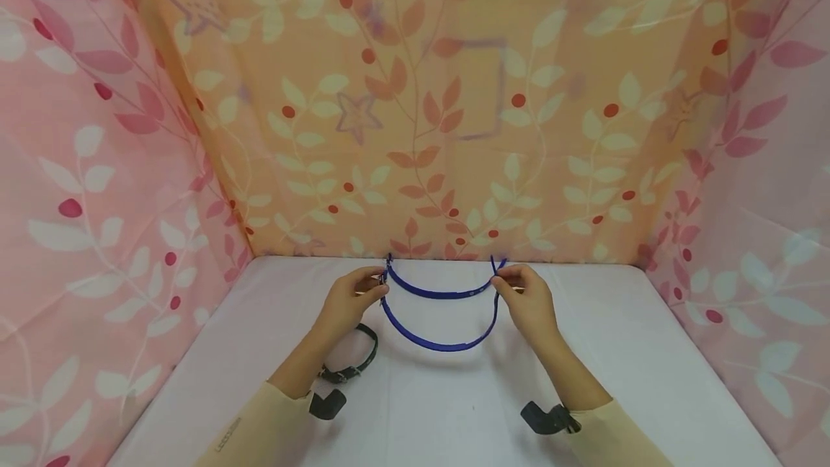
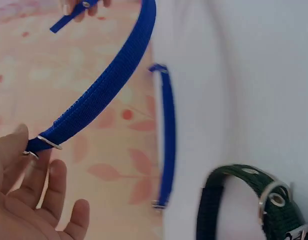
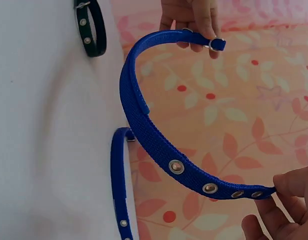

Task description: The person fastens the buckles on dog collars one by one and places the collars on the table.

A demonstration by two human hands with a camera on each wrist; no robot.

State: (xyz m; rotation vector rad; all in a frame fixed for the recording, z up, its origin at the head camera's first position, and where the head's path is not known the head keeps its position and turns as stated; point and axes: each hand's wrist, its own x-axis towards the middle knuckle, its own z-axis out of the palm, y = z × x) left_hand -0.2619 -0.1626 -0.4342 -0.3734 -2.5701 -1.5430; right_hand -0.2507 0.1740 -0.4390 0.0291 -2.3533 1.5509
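Note:
A blue webbing collar (image 1: 449,347) with metal eyelets hangs in a downward curve between both hands. My left hand (image 1: 346,301) pinches its ring end between thumb and fingers, the other fingers loosely bent in the left wrist view. With thumb and fingertips, my right hand (image 1: 532,303) pinches the eyelet end, and the eyelets (image 3: 210,188) show in the right wrist view. Behind it, a second blue collar (image 1: 447,295) lies unfastened along the back of the table. A dark green collar (image 1: 372,355), buckled into a loop, lies beside my left forearm.
The white table (image 1: 428,409) ends at a patterned orange cloth wall (image 1: 415,164) at the back. Pink patterned cloth walls (image 1: 78,186) stand at both sides. A dark wrist camera mount (image 1: 327,403) sits at each sleeve cuff.

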